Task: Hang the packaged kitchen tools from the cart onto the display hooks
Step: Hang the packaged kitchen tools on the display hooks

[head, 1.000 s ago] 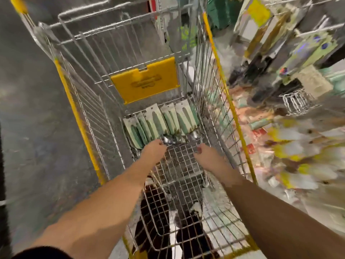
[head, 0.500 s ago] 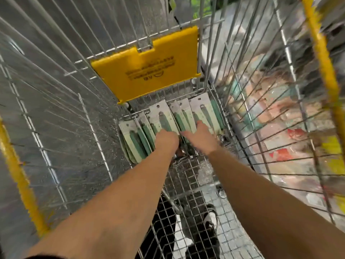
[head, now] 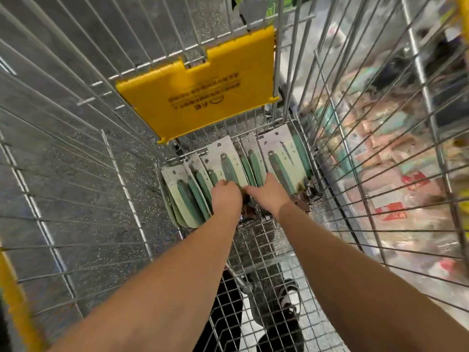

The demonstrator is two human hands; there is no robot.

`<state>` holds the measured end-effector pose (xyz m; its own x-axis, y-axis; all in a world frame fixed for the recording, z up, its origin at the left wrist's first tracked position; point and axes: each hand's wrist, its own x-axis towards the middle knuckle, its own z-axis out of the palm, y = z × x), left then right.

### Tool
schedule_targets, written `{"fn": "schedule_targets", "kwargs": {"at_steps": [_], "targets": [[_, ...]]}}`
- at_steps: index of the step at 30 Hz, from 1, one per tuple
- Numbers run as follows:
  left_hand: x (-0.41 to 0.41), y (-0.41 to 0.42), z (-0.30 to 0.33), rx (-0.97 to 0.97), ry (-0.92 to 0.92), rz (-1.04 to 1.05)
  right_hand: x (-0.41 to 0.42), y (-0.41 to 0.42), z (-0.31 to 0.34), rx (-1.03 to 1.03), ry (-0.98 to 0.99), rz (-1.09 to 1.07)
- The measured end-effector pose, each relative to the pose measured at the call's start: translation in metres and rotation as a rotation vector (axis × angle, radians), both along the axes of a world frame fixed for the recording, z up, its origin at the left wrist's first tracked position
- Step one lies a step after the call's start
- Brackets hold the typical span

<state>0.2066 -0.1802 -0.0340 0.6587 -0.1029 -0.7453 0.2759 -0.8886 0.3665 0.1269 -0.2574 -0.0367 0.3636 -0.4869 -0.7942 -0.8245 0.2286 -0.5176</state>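
Note:
Several packaged kitchen tools [head: 228,166] with green handles on pale cards lie fanned out at the far end of the wire cart [head: 76,174]. Both my arms reach deep into the cart. My left hand [head: 225,196] rests on the middle of the pile, fingers curled down onto the cards. My right hand [head: 266,191] is beside it, fingers over the packages to the right. Whether either hand grips a package is hidden under the knuckles. No display hooks are in view.
A yellow plastic flap [head: 198,90] hangs on the cart's far wall above the packages. Blurred store goods [head: 380,153] show through the right wire side. A speckled grey floor lies to the left. My shoes [head: 286,301] show below the cart's mesh bottom.
My head has leaned further into the cart. Both hands have moved forward from the near edge of the pile onto the packages.

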Motion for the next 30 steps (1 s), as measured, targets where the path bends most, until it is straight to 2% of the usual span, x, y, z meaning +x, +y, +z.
{"fn": "schedule_targets", "kwargs": {"at_steps": [3,6,9,16,19,25,30], "targets": [[-0.008,-0.002,0.004,-0.009,-0.009,-0.017,-0.007,-0.003,-0.001,0.046,-0.04,-0.068],[-0.019,-0.002,0.01,-0.101,-0.024,0.109,-0.016,0.0,0.005,0.071,-0.053,-0.097],[-0.031,0.0,0.001,-0.154,-0.046,0.081,-0.031,0.001,0.01,0.077,-0.107,-0.174],[-0.043,0.012,0.024,-0.306,0.166,0.125,-0.061,0.011,0.057,0.097,-0.165,-0.233],[-0.043,0.012,0.02,-0.308,0.242,0.146,-0.062,0.013,0.059,0.094,-0.152,-0.216],[-0.028,0.009,0.004,-0.261,0.242,0.164,-0.04,0.002,0.04,0.023,-0.056,-0.111],[-0.028,-0.001,-0.012,-0.279,0.266,0.226,-0.016,0.009,0.02,-0.144,0.011,0.016]]}}
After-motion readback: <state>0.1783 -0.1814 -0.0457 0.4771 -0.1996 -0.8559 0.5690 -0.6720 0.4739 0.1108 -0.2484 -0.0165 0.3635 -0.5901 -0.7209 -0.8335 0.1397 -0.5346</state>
